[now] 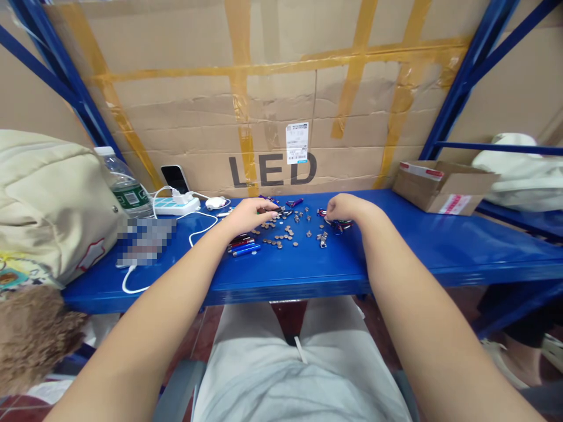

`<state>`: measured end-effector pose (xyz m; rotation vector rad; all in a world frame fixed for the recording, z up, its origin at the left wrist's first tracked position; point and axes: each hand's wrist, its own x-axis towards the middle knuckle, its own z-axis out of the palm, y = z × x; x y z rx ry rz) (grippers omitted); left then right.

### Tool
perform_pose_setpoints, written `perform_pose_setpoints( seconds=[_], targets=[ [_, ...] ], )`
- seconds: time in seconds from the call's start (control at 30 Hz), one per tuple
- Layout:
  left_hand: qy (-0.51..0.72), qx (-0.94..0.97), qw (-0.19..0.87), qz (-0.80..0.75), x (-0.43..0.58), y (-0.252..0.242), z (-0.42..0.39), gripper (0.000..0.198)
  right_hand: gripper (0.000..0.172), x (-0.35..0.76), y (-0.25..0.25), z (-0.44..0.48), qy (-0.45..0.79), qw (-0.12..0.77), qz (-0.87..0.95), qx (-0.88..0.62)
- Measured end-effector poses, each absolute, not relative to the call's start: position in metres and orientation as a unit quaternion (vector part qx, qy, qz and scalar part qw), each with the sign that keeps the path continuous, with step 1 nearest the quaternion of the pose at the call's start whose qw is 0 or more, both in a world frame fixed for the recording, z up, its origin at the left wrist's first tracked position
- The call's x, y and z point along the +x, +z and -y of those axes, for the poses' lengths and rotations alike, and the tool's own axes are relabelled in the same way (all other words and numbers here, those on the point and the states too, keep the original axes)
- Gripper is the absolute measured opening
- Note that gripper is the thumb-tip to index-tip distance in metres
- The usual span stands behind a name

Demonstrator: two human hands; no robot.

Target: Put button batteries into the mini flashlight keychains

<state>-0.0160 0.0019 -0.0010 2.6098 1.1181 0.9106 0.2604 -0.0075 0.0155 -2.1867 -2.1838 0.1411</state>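
Both my hands rest on a blue metal shelf (396, 252) among small parts. My left hand (250, 212) lies palm down, its fingers stretched toward a small dark piece at its fingertips, above several button-cell batteries (278, 237). Coloured pen-like tubes (244, 246) in red and blue lie just below that hand. My right hand (345, 208) is curled into a loose fist over a cluster of coloured parts (339, 224); what its fingers hold is hidden. Small metal clips (322, 237) lie between the hands.
A taped cardboard box marked LED (272, 170) forms the back wall. At left stand a beige bag (48, 199), a water bottle (125, 187), a white power strip (176, 205) with cables and a phone (175, 176). A small open carton (442, 186) sits at right.
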Motion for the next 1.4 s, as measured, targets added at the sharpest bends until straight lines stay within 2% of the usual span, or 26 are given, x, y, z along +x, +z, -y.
perform_pose_setpoints(
  seconds=[0.13, 0.23, 0.3, 0.4, 0.47, 0.8, 0.93, 1.17, 1.4],
  targets=[
    [0.312, 0.875, 0.071, -0.364, -0.015, 0.0, -0.002, 0.024, 0.019, 0.256, 0.016, 0.01, 0.044, -0.03, 0.701, -0.711],
    [0.315, 0.873, 0.076, -0.363, -0.015, 0.0, -0.001, 0.024, 0.017, 0.251, 0.016, 0.011, 0.043, -0.033, 0.704, -0.708],
    [0.311, 0.874, 0.082, -0.364, -0.014, 0.0, 0.0, 0.024, 0.013, 0.247, 0.015, 0.012, 0.057, 0.021, 0.722, -0.689],
    [0.3, 0.877, 0.098, -0.363, -0.013, 0.0, 0.001, 0.025, 0.008, 0.242, 0.011, 0.01, 0.09, 0.158, 0.758, -0.626],
    [0.292, 0.878, 0.109, -0.364, -0.011, 0.001, 0.001, 0.026, 0.008, 0.239, 0.008, 0.007, 0.093, 0.191, 0.77, -0.602],
    [0.289, 0.88, 0.095, -0.363, -0.012, -0.001, 0.0, 0.028, 0.017, 0.215, -0.008, 0.003, 0.066, 0.136, 0.82, -0.552],
    [0.275, 0.884, 0.099, -0.366, -0.011, 0.0, 0.003, 0.029, 0.015, 0.205, -0.011, 0.004, 0.093, 0.099, 0.809, -0.573],
    [0.272, 0.89, 0.089, -0.355, -0.01, -0.001, 0.001, 0.026, 0.01, 0.206, -0.008, 0.006, 0.126, 0.091, 0.807, -0.57],
    [0.265, 0.857, 0.105, -0.43, -0.003, -0.002, 0.005, 0.018, 0.019, 0.209, -0.009, 0.003, 0.143, 0.232, 0.826, -0.493]
  ],
)
